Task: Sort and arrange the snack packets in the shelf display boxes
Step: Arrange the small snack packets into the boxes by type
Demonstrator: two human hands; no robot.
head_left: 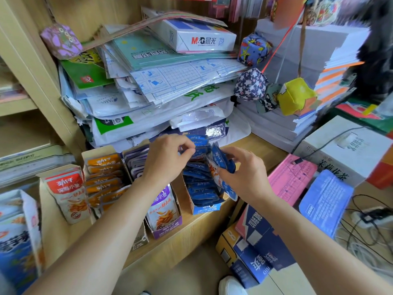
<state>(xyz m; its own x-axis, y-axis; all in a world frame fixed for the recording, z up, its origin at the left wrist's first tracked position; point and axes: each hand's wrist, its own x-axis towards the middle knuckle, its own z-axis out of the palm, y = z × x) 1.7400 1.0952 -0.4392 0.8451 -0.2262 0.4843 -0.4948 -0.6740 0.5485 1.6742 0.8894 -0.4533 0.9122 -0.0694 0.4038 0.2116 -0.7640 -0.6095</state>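
Four open display boxes of snack packets stand in a row on the wooden shelf point(191, 228): red packets point(66, 186), orange packets point(104, 175), a purple box point(165, 211) and a blue box point(204, 207) at the right. My left hand point(165, 158) reaches over the purple box and pinches the top edges of the blue packets point(200, 184) at the back of the blue box. My right hand point(244, 171) grips a small bunch of blue packets point(221, 160) at that box's right side, tilted against the row.
Behind the boxes lies a tall heap of plastic-wrapped stationery point(148, 86) topped by a ream of paper point(200, 37). Cloth balls point(251, 84) hang at the right. Pink and blue cartons point(293, 177) and cables point(365, 226) lie right of the shelf. A blue snack box point(19, 235) stands far left.
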